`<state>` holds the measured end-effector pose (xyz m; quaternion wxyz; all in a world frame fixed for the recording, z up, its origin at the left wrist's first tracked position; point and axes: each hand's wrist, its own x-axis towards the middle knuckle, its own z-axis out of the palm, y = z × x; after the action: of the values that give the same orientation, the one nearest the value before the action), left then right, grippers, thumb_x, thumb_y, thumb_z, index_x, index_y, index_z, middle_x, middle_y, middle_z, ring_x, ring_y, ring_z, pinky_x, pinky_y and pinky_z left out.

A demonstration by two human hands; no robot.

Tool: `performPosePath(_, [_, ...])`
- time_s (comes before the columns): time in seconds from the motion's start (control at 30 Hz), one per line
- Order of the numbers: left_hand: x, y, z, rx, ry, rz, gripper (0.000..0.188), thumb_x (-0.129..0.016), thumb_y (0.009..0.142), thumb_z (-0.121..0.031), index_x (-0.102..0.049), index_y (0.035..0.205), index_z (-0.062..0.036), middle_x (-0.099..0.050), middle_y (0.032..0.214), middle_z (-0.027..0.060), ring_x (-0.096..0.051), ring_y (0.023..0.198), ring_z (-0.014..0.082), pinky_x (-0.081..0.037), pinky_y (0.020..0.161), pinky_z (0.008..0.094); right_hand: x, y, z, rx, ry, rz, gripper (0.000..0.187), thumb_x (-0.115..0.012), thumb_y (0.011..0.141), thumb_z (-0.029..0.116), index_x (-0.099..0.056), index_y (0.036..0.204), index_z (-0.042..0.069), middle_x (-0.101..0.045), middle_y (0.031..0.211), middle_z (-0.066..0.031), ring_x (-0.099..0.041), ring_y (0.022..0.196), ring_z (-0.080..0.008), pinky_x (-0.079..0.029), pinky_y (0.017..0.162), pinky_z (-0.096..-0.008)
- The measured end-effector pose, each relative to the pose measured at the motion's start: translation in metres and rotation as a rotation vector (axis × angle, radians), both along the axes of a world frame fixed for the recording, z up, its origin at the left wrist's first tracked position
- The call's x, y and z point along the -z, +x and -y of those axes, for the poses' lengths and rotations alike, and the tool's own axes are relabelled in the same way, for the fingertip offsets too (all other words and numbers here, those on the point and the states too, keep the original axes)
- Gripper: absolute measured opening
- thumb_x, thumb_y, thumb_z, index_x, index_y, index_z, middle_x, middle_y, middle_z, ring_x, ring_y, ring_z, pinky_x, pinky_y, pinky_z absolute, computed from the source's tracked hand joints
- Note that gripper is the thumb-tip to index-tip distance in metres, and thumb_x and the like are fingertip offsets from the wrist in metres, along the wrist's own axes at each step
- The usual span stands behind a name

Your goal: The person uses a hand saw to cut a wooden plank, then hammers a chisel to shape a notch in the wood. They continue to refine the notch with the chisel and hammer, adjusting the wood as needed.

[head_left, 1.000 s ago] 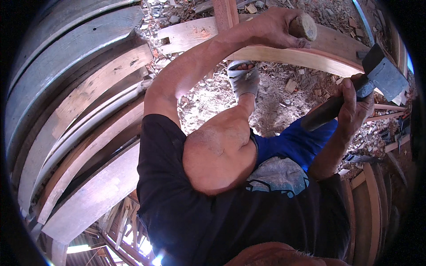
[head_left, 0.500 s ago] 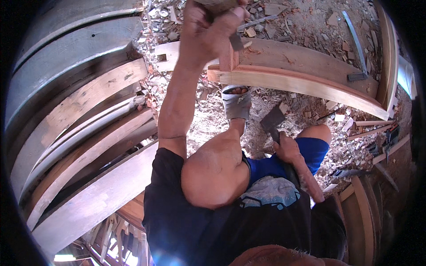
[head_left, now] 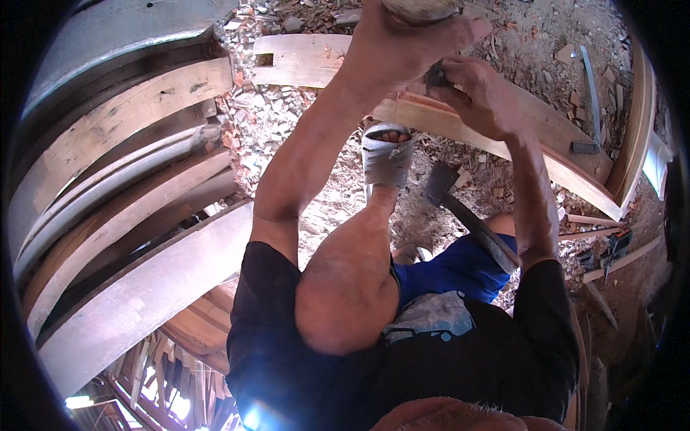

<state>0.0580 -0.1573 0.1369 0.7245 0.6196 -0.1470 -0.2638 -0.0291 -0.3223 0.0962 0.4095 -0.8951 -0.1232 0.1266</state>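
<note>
My left hand is closed round a wooden-handled chisel, whose broad rounded butt shows at the top edge. Just below it, my right hand has its fingers bent in against a dark metal piece, which looks like the chisel's blade; the fingers hide most of it. Both hands are over a wooden frame lying on the ground. A hammer with a dark head and long handle rests against my blue shorts, touched by neither hand.
A board with a rectangular slot lies beyond my foot. Thick planks are stacked at the left. Wood chips cover the ground. A try square lies at the far right, with tools nearer.
My right hand has let go of the hammer, now resting by my shorts, and risen to the dark metal piece. My left hand has moved right with the chisel.
</note>
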Motion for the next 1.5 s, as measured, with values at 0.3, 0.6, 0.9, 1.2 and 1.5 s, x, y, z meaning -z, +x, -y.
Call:
performPosePath(0.3, [0.07, -0.018, -0.024, -0.131, -0.232, -0.077, 0.022, -0.078, 0.096, -0.015, -0.062, 0.107, -0.0034, -0.073, 0.094, 0.008, -0.072, 0.086, 0.0149, -0.06, 0.077, 0.0318, 0.025, -0.005, -0.001, -0.077, -0.193, -0.084, 0.039, -0.077, 0.087, 0.017, -0.067, 0.121, 0.003, -0.069, 0.114, -0.0179, -0.063, 0.111, -0.0383, -0.049, 0.097, -0.0494])
performPosePath(0.6, [0.045, -0.026, -0.035, -0.244, 0.171, 0.46, 0.019, -0.077, 0.095, -0.01, -0.061, 0.104, -0.0055, -0.065, 0.088, 0.0025, -0.067, 0.081, 0.0105, -0.055, 0.075, 0.0276, 0.042, 0.0, -0.038, -0.016, -0.136, 0.127, 0.038, -0.074, 0.089, 0.02, -0.07, 0.126, 0.009, -0.067, 0.113, -0.0198, -0.065, 0.103, -0.0382, -0.053, 0.089, -0.049])
performPosePath(0.9, [0.043, -0.016, -0.042, -0.28, 0.072, 0.218, 0.021, -0.079, 0.094, -0.014, -0.064, 0.106, -0.0036, -0.068, 0.086, 0.0001, -0.067, 0.08, 0.0089, -0.054, 0.071, 0.0247, 0.052, -0.004, -0.04, 0.069, -0.042, 0.066, 0.037, -0.073, 0.092, 0.027, -0.071, 0.125, 0.011, -0.07, 0.11, -0.0185, -0.066, 0.11, -0.0393, -0.053, 0.093, -0.0488])
performPosePath(1.2, [-0.008, -0.004, 0.006, 0.331, 0.295, 0.02, 0.066, -0.083, 0.086, -0.011, -0.049, 0.141, 0.0038, -0.061, 0.134, 0.0202, -0.062, 0.126, 0.0329, -0.049, 0.115, 0.042, 0.009, -0.144, 0.028, 0.214, -0.114, -0.473, 0.035, -0.07, 0.096, 0.034, -0.068, 0.115, 0.004, -0.07, 0.106, -0.023, -0.066, 0.111, -0.0433, -0.054, 0.091, -0.0516])
performPosePath(1.5, [0.026, -0.006, 0.071, 0.625, 0.038, 0.029, 0.05, -0.081, 0.081, -0.005, -0.061, 0.127, -0.0017, -0.068, 0.108, 0.0031, -0.063, 0.097, 0.0123, -0.053, 0.09, 0.0275, 0.107, -0.261, -0.019, -0.044, -0.356, -0.945, 0.05, -0.073, 0.089, 0.037, -0.066, 0.118, -0.003, -0.07, 0.116, -0.0288, -0.068, 0.11, -0.0438, -0.054, 0.096, -0.0534])
